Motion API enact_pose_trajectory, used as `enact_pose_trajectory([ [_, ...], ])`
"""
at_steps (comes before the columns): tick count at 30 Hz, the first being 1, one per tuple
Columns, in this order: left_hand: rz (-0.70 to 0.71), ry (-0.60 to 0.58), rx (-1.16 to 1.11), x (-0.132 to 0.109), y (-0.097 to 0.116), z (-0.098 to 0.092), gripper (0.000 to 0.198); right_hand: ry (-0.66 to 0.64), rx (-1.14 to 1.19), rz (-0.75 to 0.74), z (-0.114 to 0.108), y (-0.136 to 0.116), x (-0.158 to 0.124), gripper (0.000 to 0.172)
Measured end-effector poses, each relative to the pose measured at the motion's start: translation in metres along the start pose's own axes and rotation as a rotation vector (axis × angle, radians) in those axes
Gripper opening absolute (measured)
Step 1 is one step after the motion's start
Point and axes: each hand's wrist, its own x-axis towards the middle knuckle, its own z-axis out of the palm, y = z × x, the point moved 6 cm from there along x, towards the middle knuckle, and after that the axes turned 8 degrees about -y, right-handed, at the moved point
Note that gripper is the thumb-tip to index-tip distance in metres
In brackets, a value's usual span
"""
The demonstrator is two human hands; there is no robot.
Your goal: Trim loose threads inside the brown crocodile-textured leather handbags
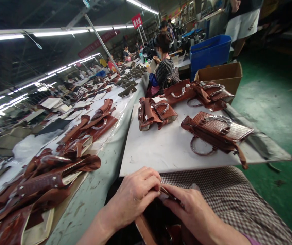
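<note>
My left hand (137,194) pinches the edge of a brown leather piece (145,228) low in the view, over my lap. On the other side of the same edge, my right hand (186,207) grips it with thumb and fingers, close to my left fingertips. Much of the piece is dark and hidden below my hands. Just beyond lies a white board (156,153) bearing brown handbags. The nearest handbag (217,131) has a crocodile pattern and plastic-wrapped handles; another handbag (157,114) sits farther left.
A long table (95,183) on the left carries many brown bag parts (46,180). A seated person (165,66) in stripes works ahead. Beyond the board stand a cardboard box (219,76) and a blue bin (209,52). A checkered cloth (227,190) covers my lap.
</note>
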Motion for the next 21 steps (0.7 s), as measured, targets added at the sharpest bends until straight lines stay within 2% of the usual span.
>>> enact_pose_trajectory([
  [6, 0.026, 0.022, 0.011, 0.001, 0.003, 0.001, 0.014, 0.001, 0.016, 0.016, 0.001, 0.004, 0.000, 0.026],
  [11, 0.006, 0.055, 0.037, 0.004, 0.002, 0.002, 0.015, -0.007, 0.017, 0.008, 0.004, 0.009, 0.000, 0.043],
  [14, -0.011, 0.058, 0.055, 0.005, 0.000, 0.002, 0.016, -0.009, 0.003, 0.003, 0.005, 0.011, 0.000, 0.044],
  [21, -0.161, -0.005, -0.063, 0.004, -0.003, -0.005, 0.017, -0.068, -0.071, -0.059, 0.004, -0.002, -0.005, 0.044],
])
